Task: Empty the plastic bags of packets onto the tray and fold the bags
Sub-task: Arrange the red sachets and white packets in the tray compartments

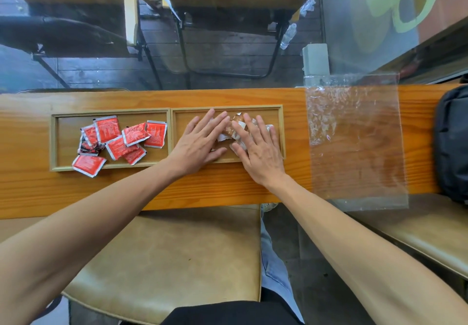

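Note:
Two wooden trays sit side by side on the narrow wooden table. The left tray [53, 142] holds several red packets [119, 138]; one red packet [88, 165] overhangs its front rim. In the right tray [279, 132] lies a pile of pale brown and white packets [234, 128]. My left hand [200, 142] and my right hand [258, 147] lie flat on that pile with fingers spread, hiding most of it. A clear plastic bag [354, 142] lies flat and unfolded on the table to the right, its near and far ends hanging over the edges.
A black bag [452, 142] rests at the table's right end. Tan stools [164, 256] stand below the near edge. Beyond the far edge are chairs, a dark plank floor and a plastic bottle [288, 36].

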